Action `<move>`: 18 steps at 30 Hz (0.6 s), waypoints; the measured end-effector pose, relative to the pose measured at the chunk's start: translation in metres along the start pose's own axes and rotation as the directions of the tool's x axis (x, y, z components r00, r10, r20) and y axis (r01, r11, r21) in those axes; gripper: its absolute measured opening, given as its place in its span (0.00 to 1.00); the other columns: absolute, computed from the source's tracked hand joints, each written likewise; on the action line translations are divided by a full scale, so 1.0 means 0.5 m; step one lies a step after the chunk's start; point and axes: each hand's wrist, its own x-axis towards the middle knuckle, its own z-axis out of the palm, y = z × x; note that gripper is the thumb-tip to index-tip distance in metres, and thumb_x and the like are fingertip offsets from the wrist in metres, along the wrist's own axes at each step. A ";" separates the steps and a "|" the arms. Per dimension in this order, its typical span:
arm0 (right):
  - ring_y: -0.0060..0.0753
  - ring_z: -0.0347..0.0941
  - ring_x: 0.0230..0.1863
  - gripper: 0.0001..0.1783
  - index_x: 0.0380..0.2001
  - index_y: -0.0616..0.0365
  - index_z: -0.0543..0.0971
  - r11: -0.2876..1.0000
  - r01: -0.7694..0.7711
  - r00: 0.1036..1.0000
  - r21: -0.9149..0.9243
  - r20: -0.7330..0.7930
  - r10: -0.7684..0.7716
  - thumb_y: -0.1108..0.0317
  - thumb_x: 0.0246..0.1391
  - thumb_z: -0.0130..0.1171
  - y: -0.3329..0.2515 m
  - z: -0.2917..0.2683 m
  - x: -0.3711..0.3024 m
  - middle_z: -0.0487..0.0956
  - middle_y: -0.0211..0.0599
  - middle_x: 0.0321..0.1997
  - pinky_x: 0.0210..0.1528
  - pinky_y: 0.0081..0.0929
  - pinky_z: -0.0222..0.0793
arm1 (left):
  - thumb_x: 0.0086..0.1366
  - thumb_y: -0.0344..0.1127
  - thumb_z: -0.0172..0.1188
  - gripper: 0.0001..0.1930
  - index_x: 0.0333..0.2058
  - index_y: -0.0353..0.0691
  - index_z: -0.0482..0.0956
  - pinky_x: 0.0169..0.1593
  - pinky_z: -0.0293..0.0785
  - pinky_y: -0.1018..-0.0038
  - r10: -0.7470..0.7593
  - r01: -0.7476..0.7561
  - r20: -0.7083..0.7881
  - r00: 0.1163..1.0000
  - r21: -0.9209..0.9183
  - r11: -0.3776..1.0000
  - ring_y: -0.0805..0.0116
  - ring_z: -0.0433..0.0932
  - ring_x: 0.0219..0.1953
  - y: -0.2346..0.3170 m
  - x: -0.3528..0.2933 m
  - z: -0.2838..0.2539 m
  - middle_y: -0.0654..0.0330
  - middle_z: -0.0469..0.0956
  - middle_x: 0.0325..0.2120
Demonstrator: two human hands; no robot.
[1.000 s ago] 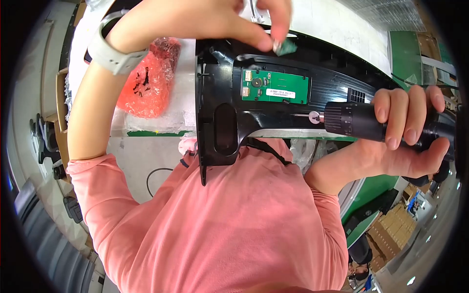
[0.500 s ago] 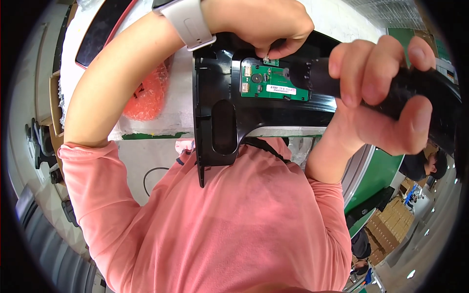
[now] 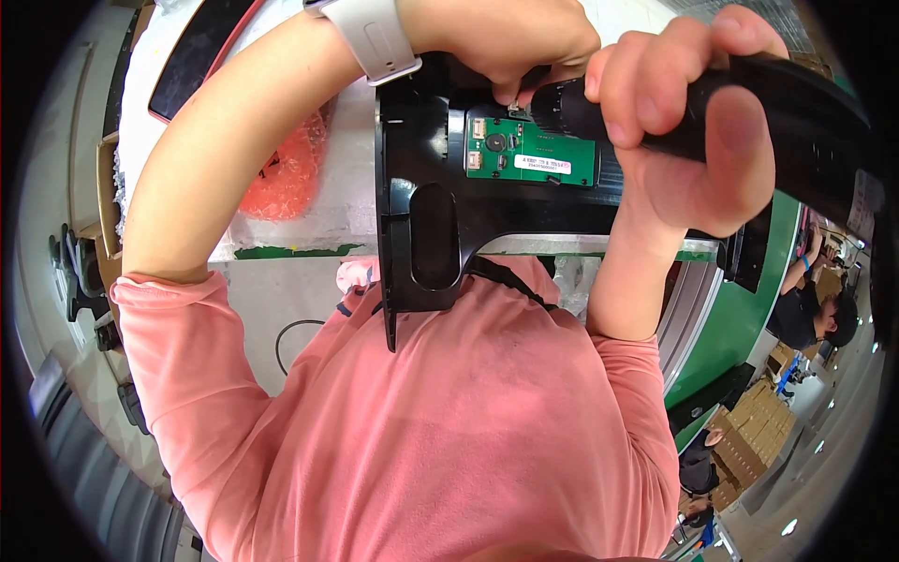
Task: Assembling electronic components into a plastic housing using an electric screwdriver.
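Observation:
My left hand (image 3: 510, 42) reaches over the black plastic housing (image 3: 524, 215), its fingers drawn together at a small connector part (image 3: 515, 110) by the upper edge of a green circuit board (image 3: 534, 150). What the fingertips pinch, if anything, is mostly hidden. My right hand (image 3: 688, 103) grips a black electric screwdriver (image 3: 571, 108), held slanted with its narrow nose near the left fingertips. The tool's tip is out of sight against the dark housing. The board lies in a recess of the housing and carries a white label, a round black component and white sockets at its left.
Red bubble wrap (image 3: 290, 178) lies on the white worktable (image 3: 346, 211) left of the housing. Beyond it is a dark glossy panel (image 3: 201, 56) with a red edge. The housing overhangs the table's near edge. Other people and stacked cardboard boxes (image 3: 763, 412) appear at far right.
My right hand has moved the screwdriver leftward and up, its nose going from over the board toward my left fingertips. The housing has shifted slightly. My left fingers stay at the same part.

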 end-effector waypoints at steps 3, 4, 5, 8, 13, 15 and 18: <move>0.27 0.68 0.17 0.10 0.38 0.63 0.69 0.974 -0.005 0.932 0.228 -0.353 0.088 0.78 0.54 0.59 0.006 0.083 0.024 0.70 0.38 0.18 0.22 0.25 0.67 | 0.51 0.27 0.65 0.10 0.33 0.36 0.79 0.33 0.72 0.68 0.108 -0.111 -0.073 0.991 -0.033 0.993 0.56 0.78 0.28 -0.005 -0.013 0.006 0.52 0.80 0.25; 0.27 0.68 0.17 0.10 0.38 0.63 0.69 0.975 -0.002 0.932 0.224 -0.353 0.083 0.78 0.54 0.59 0.003 0.086 0.029 0.70 0.38 0.18 0.22 0.25 0.67 | 0.51 0.27 0.65 0.10 0.33 0.36 0.79 0.33 0.72 0.68 0.113 -0.115 -0.071 0.991 -0.029 0.993 0.56 0.78 0.28 -0.007 -0.007 0.009 0.52 0.80 0.25; 0.26 0.68 0.16 0.13 0.38 0.63 0.68 0.983 -0.054 0.917 0.175 -0.381 0.118 0.77 0.52 0.61 0.001 0.088 0.033 0.70 0.37 0.18 0.21 0.24 0.66 | 0.52 0.27 0.66 0.09 0.33 0.36 0.79 0.33 0.73 0.68 -0.098 0.093 0.000 0.995 -0.308 0.947 0.58 0.78 0.29 -0.009 0.003 0.014 0.53 0.80 0.25; 0.24 0.67 0.16 0.19 0.39 0.62 0.66 0.983 -0.163 0.879 0.080 -0.441 0.181 0.74 0.47 0.65 -0.007 0.090 0.043 0.70 0.36 0.18 0.20 0.21 0.65 | 0.53 0.29 0.68 0.09 0.33 0.37 0.80 0.35 0.73 0.70 -0.400 0.475 0.287 0.870 -0.702 0.530 0.62 0.77 0.30 -0.022 0.014 0.021 0.56 0.80 0.25; 0.23 0.66 0.15 0.24 0.39 0.63 0.67 0.969 -0.247 0.862 -0.028 -0.463 0.207 0.70 0.41 0.70 -0.014 0.093 0.051 0.71 0.34 0.19 0.19 0.19 0.63 | 0.55 0.32 0.70 0.10 0.33 0.38 0.80 0.36 0.73 0.72 -0.011 0.000 -0.042 0.999 -0.269 0.963 0.68 0.76 0.31 -0.025 -0.004 0.026 0.60 0.79 0.25; 0.22 0.66 0.15 0.25 0.38 0.63 0.68 0.971 -0.239 0.877 -0.028 -0.436 0.203 0.68 0.40 0.71 -0.008 0.087 0.060 0.72 0.33 0.19 0.20 0.18 0.64 | 0.54 0.31 0.71 0.10 0.34 0.38 0.80 0.37 0.73 0.72 0.033 -0.034 -0.009 0.999 -0.277 0.960 0.68 0.75 0.32 -0.034 0.004 0.028 0.60 0.79 0.27; 0.20 0.67 0.16 0.24 0.38 0.63 0.70 0.981 -0.190 0.903 -0.039 -0.399 0.159 0.68 0.40 0.71 0.004 0.078 0.060 0.73 0.33 0.19 0.21 0.18 0.64 | 0.53 0.29 0.70 0.11 0.36 0.38 0.80 0.39 0.73 0.72 0.086 -0.127 -0.133 0.987 -0.348 0.929 0.68 0.75 0.35 -0.040 0.004 0.037 0.59 0.79 0.30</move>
